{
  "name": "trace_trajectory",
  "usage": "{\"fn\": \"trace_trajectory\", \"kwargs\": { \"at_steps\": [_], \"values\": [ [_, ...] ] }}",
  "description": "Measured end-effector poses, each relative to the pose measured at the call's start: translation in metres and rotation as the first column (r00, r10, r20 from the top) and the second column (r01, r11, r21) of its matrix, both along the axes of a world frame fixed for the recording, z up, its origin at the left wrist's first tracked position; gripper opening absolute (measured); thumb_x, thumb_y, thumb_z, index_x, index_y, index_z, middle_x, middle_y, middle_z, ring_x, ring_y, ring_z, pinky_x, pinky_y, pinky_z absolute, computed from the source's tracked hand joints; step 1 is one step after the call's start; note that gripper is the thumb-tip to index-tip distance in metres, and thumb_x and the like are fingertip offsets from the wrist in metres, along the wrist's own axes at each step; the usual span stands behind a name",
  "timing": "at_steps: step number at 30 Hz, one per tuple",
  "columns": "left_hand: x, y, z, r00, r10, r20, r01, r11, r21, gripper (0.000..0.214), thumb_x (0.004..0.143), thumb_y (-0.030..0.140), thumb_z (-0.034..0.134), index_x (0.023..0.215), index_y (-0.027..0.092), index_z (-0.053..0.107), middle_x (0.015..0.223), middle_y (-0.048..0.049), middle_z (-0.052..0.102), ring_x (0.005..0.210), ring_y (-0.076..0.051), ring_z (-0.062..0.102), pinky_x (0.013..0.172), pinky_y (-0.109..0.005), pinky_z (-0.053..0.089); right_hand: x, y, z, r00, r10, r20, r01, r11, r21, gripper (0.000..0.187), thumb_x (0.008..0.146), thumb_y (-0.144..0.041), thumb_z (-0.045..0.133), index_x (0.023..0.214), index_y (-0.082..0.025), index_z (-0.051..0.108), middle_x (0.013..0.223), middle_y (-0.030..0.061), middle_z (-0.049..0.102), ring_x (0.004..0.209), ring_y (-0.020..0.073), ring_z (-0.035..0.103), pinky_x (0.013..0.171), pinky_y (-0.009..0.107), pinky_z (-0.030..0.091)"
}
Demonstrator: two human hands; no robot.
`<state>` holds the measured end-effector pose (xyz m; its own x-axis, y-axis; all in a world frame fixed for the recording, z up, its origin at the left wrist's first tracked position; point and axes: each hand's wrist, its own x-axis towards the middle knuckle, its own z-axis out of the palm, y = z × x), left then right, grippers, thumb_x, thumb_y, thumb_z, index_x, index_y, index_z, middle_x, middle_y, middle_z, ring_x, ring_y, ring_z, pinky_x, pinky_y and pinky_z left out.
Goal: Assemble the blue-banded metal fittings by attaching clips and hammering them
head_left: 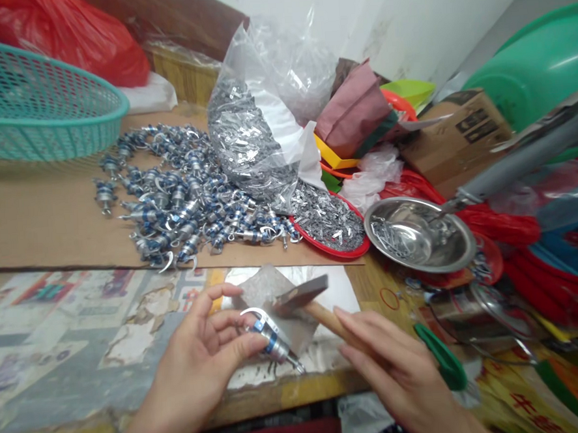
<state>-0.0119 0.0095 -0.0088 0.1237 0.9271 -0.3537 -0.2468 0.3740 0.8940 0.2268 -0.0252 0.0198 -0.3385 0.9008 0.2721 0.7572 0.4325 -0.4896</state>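
Note:
My left hand (206, 352) pinches a small metal fitting with blue rings (272, 340) between thumb and fingers, holding it over a shiny metal plate (340, 288) on the bench. My right hand (393, 367) is wrapped round the wooden handle of a small hammer (301, 295), whose flat steel head hovers just above the fitting. A curved metal clip sticks up from the fitting's top end.
A heap of the same blue-ringed fittings (180, 197) lies on cardboard behind. A clear bag of small metal pieces (254, 133), a red dish of them (331, 224) and a steel bowl (417, 235) stand to the right. A teal basket (32, 101) sits far left; green-handled pliers (442, 360) lie right.

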Motion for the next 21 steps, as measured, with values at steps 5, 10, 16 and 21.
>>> {"fn": "trace_trajectory", "kwargs": {
  "at_steps": [5, 10, 16, 21],
  "values": [
    [-0.002, -0.002, 0.007, 0.933, -0.011, -0.359, 0.083, 0.979, 0.187, 0.007, 0.06, 0.027, 0.074, 0.066, 0.024, 0.075, 0.071, -0.0042, 0.075, 0.069, -0.023, 0.068, 0.069, -0.03, 0.054, 0.017, 0.035, -0.023, 0.982, -0.164, 0.098, 0.174, 0.978, -0.113, 0.034, 0.083, -0.03, 0.057, 0.115, -0.018, 0.062, 0.104, 0.0087, 0.069, 0.089, 0.0219, 0.067, 0.076, 0.035, 0.055],
    [0.0, 0.002, 0.01, 0.898, 0.065, -0.435, 0.117, 0.918, 0.378, 0.004, 0.061, 0.028, 0.073, 0.058, 0.028, 0.076, 0.086, -0.0067, 0.067, 0.082, -0.025, 0.065, 0.066, -0.028, 0.052, 0.026, 0.09, -0.022, 0.953, -0.219, 0.209, 0.226, 0.974, -0.009, 0.025, 0.09, -0.027, 0.047, 0.098, -0.02, 0.07, 0.094, 0.007, 0.07, 0.087, 0.0197, 0.065, 0.077, 0.031, 0.052],
    [0.001, 0.002, 0.006, 0.872, 0.067, -0.485, 0.206, 0.848, 0.488, 0.007, 0.069, 0.026, 0.069, 0.066, 0.028, 0.076, 0.077, -0.0034, 0.064, 0.074, -0.021, 0.064, 0.063, -0.026, 0.049, 0.043, 0.167, -0.025, 0.852, -0.381, 0.36, 0.373, 0.923, 0.093, 0.021, 0.089, -0.024, 0.053, 0.107, -0.015, 0.059, 0.111, 0.0085, 0.06, 0.099, 0.0202, 0.059, 0.085, 0.04, 0.048],
    [-0.001, 0.0, 0.007, 0.874, 0.026, -0.485, 0.256, 0.824, 0.505, 0.018, 0.07, 0.017, 0.065, 0.074, 0.029, 0.077, 0.072, -0.0003, 0.067, 0.069, -0.015, 0.064, 0.062, -0.021, 0.049, 0.045, 0.173, -0.026, 0.807, -0.415, 0.42, 0.406, 0.907, 0.115, 0.022, 0.09, -0.03, 0.052, 0.106, -0.016, 0.058, 0.108, 0.0059, 0.06, 0.092, 0.0173, 0.06, 0.08, 0.038, 0.05]
  ]
}}
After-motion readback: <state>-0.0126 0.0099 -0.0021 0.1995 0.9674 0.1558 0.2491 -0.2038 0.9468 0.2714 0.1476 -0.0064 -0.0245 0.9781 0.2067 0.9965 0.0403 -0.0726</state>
